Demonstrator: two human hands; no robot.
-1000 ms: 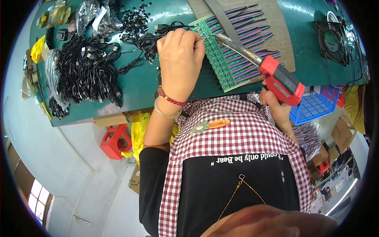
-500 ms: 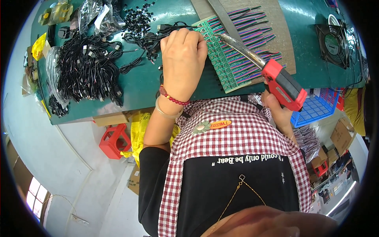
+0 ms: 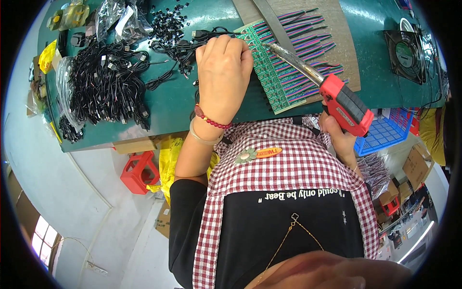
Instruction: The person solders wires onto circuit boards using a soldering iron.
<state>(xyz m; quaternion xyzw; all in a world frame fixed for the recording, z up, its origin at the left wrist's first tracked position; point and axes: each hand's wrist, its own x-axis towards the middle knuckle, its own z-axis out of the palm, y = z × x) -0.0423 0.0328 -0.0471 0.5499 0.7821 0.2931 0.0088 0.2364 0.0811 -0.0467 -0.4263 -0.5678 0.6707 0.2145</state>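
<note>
My left hand [image 3: 224, 62] is closed in a pinch at the left edge of a green circuit board panel [image 3: 272, 79]. Its fingertips are hidden, so what they hold does not show. Several thin wires in pink, blue and black [image 3: 303, 57] stick out from the panel's right side. My right hand [image 3: 337, 135] is wrapped around the handle of a red and black soldering gun [image 3: 347, 103]. The gun's metal barrel slants up to the left, and its tip is over the panel near my left fingers. Black cables [image 3: 216, 33] lie just beyond my left hand.
A flat metal bar [image 3: 274, 24] lies across the wires and the brown board [image 3: 346, 53] beneath. Bundled black USB cables [image 3: 108, 82] and a heap of small black connectors [image 3: 168, 23] cover the left. A black fan [image 3: 405, 54] stands right, with a blue crate [image 3: 385, 131] below the table edge.
The soldering gun's tip has shifted very slightly left over the panel. My left hand stays in place.
</note>
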